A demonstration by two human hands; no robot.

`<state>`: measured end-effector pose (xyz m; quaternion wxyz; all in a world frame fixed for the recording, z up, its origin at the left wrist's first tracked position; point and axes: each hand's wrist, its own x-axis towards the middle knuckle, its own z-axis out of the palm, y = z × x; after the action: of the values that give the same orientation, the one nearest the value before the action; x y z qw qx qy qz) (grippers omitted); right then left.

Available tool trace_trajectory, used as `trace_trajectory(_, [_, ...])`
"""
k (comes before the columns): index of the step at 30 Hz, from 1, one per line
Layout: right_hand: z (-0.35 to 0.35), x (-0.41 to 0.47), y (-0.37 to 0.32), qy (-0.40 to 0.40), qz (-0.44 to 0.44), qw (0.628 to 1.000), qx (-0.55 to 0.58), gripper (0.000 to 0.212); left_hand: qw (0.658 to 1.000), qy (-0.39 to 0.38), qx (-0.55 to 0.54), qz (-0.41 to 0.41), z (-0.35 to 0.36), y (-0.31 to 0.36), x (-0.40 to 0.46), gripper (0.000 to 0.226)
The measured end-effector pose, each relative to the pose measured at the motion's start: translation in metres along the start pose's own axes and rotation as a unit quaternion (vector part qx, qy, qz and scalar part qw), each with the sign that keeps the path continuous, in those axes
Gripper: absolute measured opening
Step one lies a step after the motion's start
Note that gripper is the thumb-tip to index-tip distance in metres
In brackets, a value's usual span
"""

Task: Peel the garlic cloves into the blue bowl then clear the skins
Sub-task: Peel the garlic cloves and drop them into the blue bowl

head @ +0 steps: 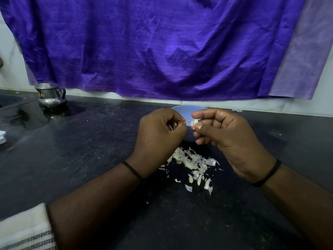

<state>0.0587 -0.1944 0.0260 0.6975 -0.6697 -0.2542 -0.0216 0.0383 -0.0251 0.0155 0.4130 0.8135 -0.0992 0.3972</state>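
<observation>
My right hand [227,138] pinches a small pale garlic clove [195,123] between thumb and fingertips, just above the blue bowl [187,112]. My left hand [158,136] is curled and pinches a thin strip of skin that stretches to the clove. Both hands cover most of the bowl, so its contents are hidden. A heap of white garlic skins and bits [192,165] lies on the dark counter [90,150] below the hands, nearer to me.
A steel pot with a lid [51,95] stands at the back left beside a sink edge [12,101]. A purple cloth [162,47] hangs over the back wall. A striped white towel [25,231] lies at the bottom left.
</observation>
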Motion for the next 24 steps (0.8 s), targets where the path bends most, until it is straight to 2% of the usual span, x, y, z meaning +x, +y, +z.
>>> trace_trajectory(16, [-0.004, 0.002, 0.0, 0.024, 0.036, 0.999, 0.01, 0.017, 0.999, 0.004, 0.006, -0.038, -0.001, -0.004, 0.004, 0.007])
trace_trajectory(19, [-0.009, 0.005, 0.0, 0.06, 0.023, 0.998, -0.029, 0.01, 0.997, -0.038, 0.046, -0.058, -0.006, -0.009, 0.007, 0.019])
trace_trajectory(24, [-0.016, 0.01, 0.004, 0.089, -0.031, 0.981, -0.169, 0.005, 0.978, -0.148, 0.105, -0.103, -0.009, -0.019, 0.013, 0.034])
